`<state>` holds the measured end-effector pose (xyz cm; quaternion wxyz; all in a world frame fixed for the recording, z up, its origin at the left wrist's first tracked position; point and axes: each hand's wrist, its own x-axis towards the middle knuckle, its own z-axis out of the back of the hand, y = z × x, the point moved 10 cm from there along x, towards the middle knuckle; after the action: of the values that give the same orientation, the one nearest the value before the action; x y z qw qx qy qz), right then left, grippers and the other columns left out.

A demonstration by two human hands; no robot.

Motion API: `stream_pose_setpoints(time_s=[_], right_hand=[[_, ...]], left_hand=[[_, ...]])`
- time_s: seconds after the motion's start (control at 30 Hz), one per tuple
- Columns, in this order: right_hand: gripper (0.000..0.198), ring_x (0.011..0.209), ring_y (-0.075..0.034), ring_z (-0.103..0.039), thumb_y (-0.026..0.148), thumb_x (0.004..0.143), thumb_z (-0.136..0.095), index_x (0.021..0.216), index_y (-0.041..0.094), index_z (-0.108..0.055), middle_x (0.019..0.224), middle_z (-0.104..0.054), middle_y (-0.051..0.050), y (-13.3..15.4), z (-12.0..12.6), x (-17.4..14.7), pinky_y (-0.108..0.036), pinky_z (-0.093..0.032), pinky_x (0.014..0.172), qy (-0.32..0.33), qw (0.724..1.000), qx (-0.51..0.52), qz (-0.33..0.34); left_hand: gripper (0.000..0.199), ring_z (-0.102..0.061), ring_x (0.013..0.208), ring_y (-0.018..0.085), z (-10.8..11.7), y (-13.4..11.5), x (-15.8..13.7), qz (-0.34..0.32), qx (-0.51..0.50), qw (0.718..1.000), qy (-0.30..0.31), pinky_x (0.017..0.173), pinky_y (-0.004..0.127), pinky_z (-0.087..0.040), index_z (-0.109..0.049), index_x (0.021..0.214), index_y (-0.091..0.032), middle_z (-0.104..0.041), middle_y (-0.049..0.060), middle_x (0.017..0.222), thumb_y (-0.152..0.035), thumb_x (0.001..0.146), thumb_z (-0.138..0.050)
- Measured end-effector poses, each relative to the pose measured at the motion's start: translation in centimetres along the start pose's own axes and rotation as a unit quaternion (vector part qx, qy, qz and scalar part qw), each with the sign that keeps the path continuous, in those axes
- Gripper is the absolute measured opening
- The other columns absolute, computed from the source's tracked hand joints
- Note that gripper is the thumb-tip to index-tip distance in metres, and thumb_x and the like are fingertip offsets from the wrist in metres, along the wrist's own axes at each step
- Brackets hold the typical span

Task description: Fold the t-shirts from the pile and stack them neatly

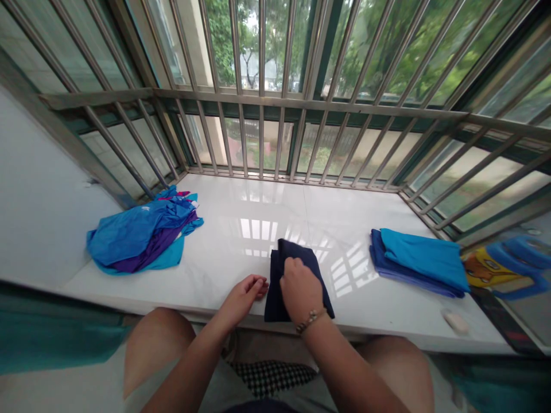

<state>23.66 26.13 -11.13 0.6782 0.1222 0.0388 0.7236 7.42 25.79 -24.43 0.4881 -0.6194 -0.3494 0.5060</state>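
A dark navy folded cloth (275,301), perhaps a garment, lies on the white marble-look ledge in front of me. My right hand (302,291) is on top of it, fingers curled down and closed on the upper layer; the fingertips are hidden under the knuckles. Just left of the cloth's edge, my left hand (247,294) hovers low with its fingers curled in and the thumb against them. Nothing shows between those fingers. The cloth's near edge comes close to the front of the ledge.
Crumpled blue, purple and turquoise clothes (142,232) form a pile at the left. At right sits a stack of folded blue clothes (422,261). Beyond it are a blue and yellow container (508,264), a dark flat object (501,321) and a small pale item (456,322). Metal window bars (262,137) close off the back.
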Motion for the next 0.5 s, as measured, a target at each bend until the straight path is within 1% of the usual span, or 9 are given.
stream_pose_setpoints(time_s=[0.07, 0.1, 0.17, 0.2, 0.27, 0.33, 0.37, 0.43, 0.5], right_hand=[[0.019, 0.099, -0.031, -0.074, 0.014, 0.094, -0.068, 0.111, 0.021, -0.071, 0.113, -0.074, -0.017, 3.5, -3.7, -1.4, -0.040, -0.059, 0.081, 0.046, 0.998, 0.016, 0.043], [0.024, 0.106, -0.033, -0.074, 0.017, 0.093, -0.071, 0.117, 0.020, -0.072, 0.120, -0.074, -0.019, 4.6, -4.8, -2.2, -0.043, -0.061, 0.087, 0.057, 0.995, 0.036, 0.067], [0.037, 0.120, -0.034, -0.071, 0.025, 0.096, -0.071, 0.132, 0.018, -0.070, 0.134, -0.072, -0.019, 5.4, -5.2, -3.7, -0.046, -0.060, 0.100, 0.050, 0.988, 0.101, 0.104], [0.039, 0.124, -0.033, -0.070, 0.029, 0.099, -0.069, 0.137, 0.018, -0.069, 0.138, -0.072, -0.018, 5.1, -4.7, -4.3, -0.045, -0.059, 0.105, 0.038, 0.983, 0.139, 0.111], [0.035, 0.122, -0.029, -0.072, 0.031, 0.106, -0.060, 0.138, 0.020, -0.069, 0.135, -0.074, -0.014, 3.3, -3.4, -5.4, -0.044, -0.059, 0.105, 0.013, 0.976, 0.191, 0.104], [0.032, 0.120, -0.030, -0.072, 0.030, 0.107, -0.059, 0.135, 0.023, -0.071, 0.130, -0.076, -0.013, 1.5, -2.7, -6.5, -0.046, -0.059, 0.105, -0.007, 0.976, 0.193, 0.105], [0.033, 0.124, -0.032, -0.070, 0.031, 0.105, -0.064, 0.136, 0.024, -0.070, 0.133, -0.076, -0.013, 1.1, -2.7, -7.1, -0.050, -0.058, 0.108, -0.014, 0.977, 0.178, 0.121], [0.049, 0.138, -0.037, -0.062, 0.033, 0.097, -0.076, 0.144, 0.025, -0.066, 0.148, -0.069, -0.014, 1.0, -3.7, -8.6, -0.059, -0.050, 0.118, -0.017, 0.975, 0.137, 0.174], [0.066, 0.150, -0.039, -0.052, 0.034, 0.091, -0.084, 0.153, 0.027, -0.060, 0.162, -0.058, -0.014, 1.3, -5.5, -10.0, -0.066, -0.038, 0.127, -0.021, 0.970, 0.102, 0.221]], left_hand=[[0.057, -0.077, 0.107, 0.027, -0.5, -0.2, 0.0, 0.001, -0.021, 1.000, 0.016, 0.100, 0.041, -0.061, -0.077, 0.109, -0.022, -0.081, 0.012, 0.116, -0.075, 0.090, -0.067], [0.055, -0.077, 0.108, 0.028, -0.6, -0.3, 0.0, -0.001, -0.025, 1.000, 0.017, 0.101, 0.041, -0.061, -0.078, 0.109, -0.023, -0.081, 0.011, 0.116, -0.074, 0.091, -0.067], [0.052, -0.076, 0.111, 0.028, -0.5, -0.5, -0.1, -0.006, -0.024, 1.000, 0.008, 0.103, 0.042, -0.061, -0.079, 0.110, -0.023, -0.082, 0.010, 0.117, -0.071, 0.091, -0.068], [0.051, -0.076, 0.112, 0.028, -0.4, -0.4, -0.1, -0.006, -0.022, 1.000, 0.001, 0.102, 0.042, -0.061, -0.079, 0.112, -0.023, -0.081, 0.010, 0.117, -0.069, 0.090, -0.070], [0.052, -0.075, 0.112, 0.029, -0.2, -0.1, -0.1, 0.001, -0.019, 1.000, -0.009, 0.099, 0.041, -0.061, -0.079, 0.116, -0.023, -0.081, 0.011, 0.118, -0.066, 0.087, -0.075], [0.055, -0.076, 0.108, 0.028, -0.2, 0.3, 0.1, 0.012, -0.025, 1.000, -0.013, 0.095, 0.040, -0.062, -0.077, 0.118, -0.021, -0.080, 0.011, 0.118, -0.065, 0.084, -0.078], [0.056, -0.076, 0.106, 0.027, -0.2, 0.4, 0.2, 0.016, -0.032, 0.999, -0.014, 0.093, 0.040, -0.062, -0.076, 0.118, -0.021, -0.080, 0.012, 0.118, -0.065, 0.083, -0.079], [0.056, -0.076, 0.105, 0.026, -0.2, 0.3, 0.4, 0.013, -0.036, 0.999, -0.016, 0.092, 0.039, -0.062, -0.075, 0.118, -0.020, -0.080, 0.012, 0.117, -0.064, 0.082, -0.079], [0.054, -0.075, 0.103, 0.026, -0.3, -0.3, 0.5, -0.006, -0.010, 1.000, -0.020, 0.092, 0.039, -0.060, -0.074, 0.116, -0.021, -0.080, 0.012, 0.115, -0.060, 0.080, -0.081]])
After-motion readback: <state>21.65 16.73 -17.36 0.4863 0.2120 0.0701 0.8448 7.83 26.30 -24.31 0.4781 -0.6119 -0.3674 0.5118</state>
